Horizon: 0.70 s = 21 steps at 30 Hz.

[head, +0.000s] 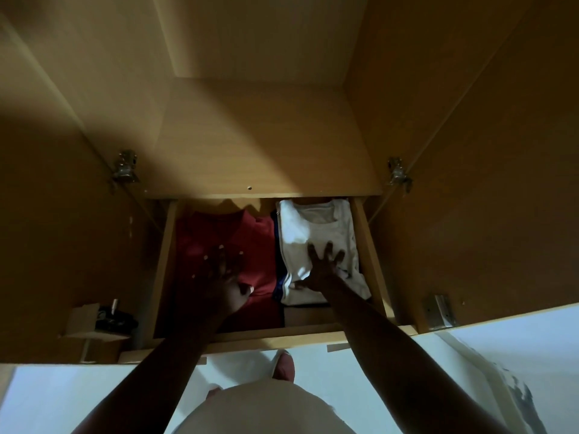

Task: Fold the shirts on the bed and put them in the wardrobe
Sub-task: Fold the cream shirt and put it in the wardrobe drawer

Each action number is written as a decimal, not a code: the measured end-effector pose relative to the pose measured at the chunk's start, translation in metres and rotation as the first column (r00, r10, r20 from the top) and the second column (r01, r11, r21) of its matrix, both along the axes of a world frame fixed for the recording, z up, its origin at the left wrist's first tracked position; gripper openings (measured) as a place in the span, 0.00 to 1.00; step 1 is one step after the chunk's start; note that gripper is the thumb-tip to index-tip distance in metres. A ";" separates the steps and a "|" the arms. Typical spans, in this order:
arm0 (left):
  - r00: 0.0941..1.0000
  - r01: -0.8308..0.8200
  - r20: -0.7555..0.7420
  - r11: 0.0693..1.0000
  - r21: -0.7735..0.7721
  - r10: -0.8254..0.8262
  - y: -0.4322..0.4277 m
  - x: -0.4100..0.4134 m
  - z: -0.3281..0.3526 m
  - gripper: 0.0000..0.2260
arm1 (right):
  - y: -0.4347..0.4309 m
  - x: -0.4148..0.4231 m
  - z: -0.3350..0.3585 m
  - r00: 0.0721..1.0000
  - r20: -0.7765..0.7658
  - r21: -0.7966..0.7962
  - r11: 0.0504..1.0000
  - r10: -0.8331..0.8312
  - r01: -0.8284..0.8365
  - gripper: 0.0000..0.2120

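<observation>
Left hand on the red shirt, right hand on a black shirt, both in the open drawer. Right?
No: the head view shows the right hand on a white shirt, not black. The left hand is on the red shirt, both in the open drawer.

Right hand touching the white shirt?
Touching. The head view shows the right hand lying flat, fingers spread, directly on the folded white shirt, with no gap.

The wardrobe (257,133) and its drawer (369,245) are matt, smooth wood laminate. The red shirt (257,245) and white shirt (313,223) are soft cloth, and the hinges (125,169) look like dull metal.
</observation>
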State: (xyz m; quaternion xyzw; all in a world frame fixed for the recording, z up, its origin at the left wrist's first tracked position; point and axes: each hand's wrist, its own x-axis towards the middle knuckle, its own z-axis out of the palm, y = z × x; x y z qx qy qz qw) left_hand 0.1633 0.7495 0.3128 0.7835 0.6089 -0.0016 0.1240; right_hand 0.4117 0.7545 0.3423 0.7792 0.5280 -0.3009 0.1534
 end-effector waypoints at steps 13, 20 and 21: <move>0.977 -0.166 0.157 0.979 0.119 0.147 -0.046 -0.051 0.027 0.23 | -0.010 -0.089 0.016 0.797 -0.197 0.580 0.723 0.571 -0.375 0.40; 0.929 -0.264 0.264 0.964 -0.010 0.258 -0.073 -0.056 0.038 0.15 | -0.014 -0.129 -0.029 0.747 -0.096 0.366 0.721 0.658 -0.588 0.44; 0.927 -0.275 0.266 0.961 -0.004 0.266 -0.072 -0.056 0.036 0.17 | -0.013 -0.129 -0.028 0.758 -0.073 0.329 0.733 0.649 -0.596 0.43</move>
